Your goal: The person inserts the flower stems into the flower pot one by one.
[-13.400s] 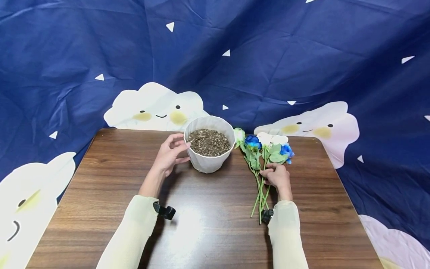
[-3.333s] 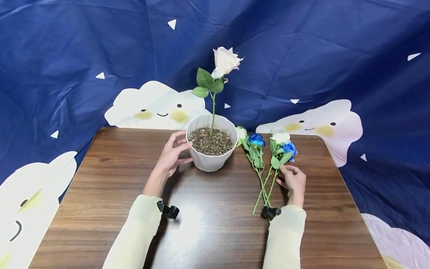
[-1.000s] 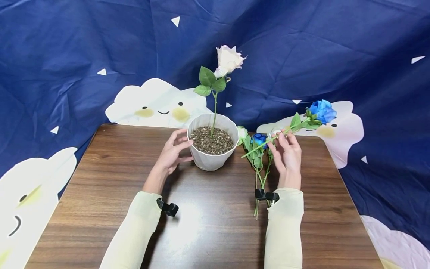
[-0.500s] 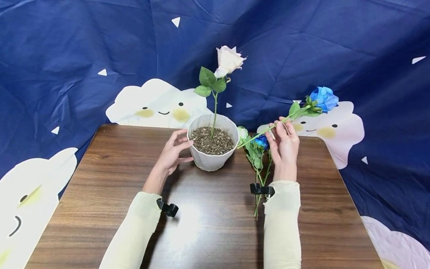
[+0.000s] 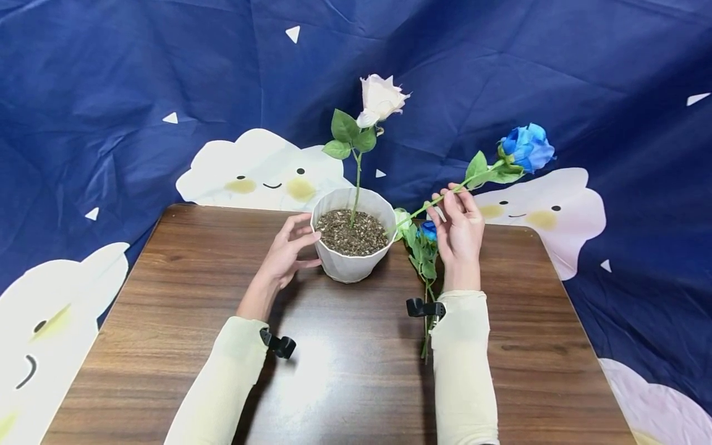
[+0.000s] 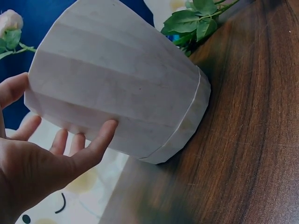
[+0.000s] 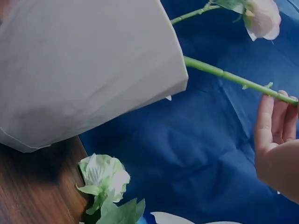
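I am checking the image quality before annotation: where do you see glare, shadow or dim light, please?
Head view: bright white glare on the table, dark shadow along the left sleeve; left wrist view: dimmer than the head view, scene tilted; right wrist view: also dim and tilted, with dark shadow on the table near the base of the pot.

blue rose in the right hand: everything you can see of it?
Blue rose, full ruffled bloom, green leaves just below; looks artificial, with cloth-like petals. The slim green stem bears small nubs. It slants, bloom up and to the right, pinched partway along by the bare right hand. The lower end reaches inside the rim of the white faceted pot; whether it touches the brown soil or the rim can't be told.
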`<action>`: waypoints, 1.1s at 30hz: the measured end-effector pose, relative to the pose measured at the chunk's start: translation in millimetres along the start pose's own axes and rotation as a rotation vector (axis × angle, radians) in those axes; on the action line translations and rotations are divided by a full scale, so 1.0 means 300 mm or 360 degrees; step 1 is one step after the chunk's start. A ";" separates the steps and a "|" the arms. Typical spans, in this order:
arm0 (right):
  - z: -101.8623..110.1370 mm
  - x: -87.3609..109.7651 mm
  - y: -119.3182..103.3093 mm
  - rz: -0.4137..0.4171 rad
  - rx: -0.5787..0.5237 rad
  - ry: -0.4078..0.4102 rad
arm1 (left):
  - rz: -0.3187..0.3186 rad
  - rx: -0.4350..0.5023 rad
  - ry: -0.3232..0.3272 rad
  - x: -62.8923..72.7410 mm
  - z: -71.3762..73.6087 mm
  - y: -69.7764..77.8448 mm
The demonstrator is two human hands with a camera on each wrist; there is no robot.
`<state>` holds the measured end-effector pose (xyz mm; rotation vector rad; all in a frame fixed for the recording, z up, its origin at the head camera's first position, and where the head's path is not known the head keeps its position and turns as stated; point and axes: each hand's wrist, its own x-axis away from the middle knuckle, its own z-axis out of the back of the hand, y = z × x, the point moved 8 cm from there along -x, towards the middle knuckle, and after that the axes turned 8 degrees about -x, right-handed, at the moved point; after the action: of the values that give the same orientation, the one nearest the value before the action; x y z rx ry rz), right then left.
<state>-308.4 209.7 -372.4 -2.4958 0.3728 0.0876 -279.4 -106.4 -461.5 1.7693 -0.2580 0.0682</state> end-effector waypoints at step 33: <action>-0.111 -0.005 0.204 -0.0074 0.0629 -0.0239 | 0.0001 0.0000 0.0013 -0.001 0.000 -0.001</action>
<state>-328.2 143.3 -379.4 -2.0910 0.2416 0.1648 -279.6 -106.3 -461.7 1.7687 -0.2525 0.0759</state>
